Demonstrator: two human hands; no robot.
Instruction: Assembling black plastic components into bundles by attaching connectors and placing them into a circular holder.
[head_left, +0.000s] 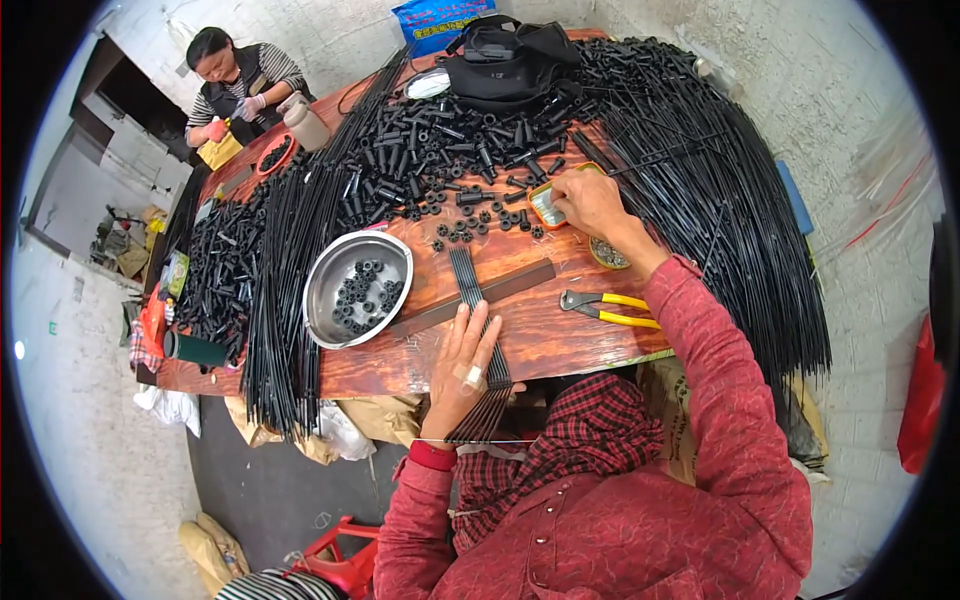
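My left hand (462,365) lies flat with its fingers stretched out over a row of thin black rods (466,268). There is a pale bandage on one finger. The rods cross a dark flat bar (522,284) and run back toward my lap. Over a small orange-rimmed tray (547,208) my right hand (592,208) bends down, its fingers pinched together at the contents. What they hold is too small to make out. Below the right wrist stands a round tin of small metal bits (607,254). Yellow-handled pincers (612,308) lie nearby.
A metal bowl (318,318) holds black ring-shaped parts. Black tubular parts (420,150) are heaped behind it. Long black rods are stacked at left (285,300) and right (700,170). A black bag (515,65) sits at the back. Across the table, a person (240,90) works.
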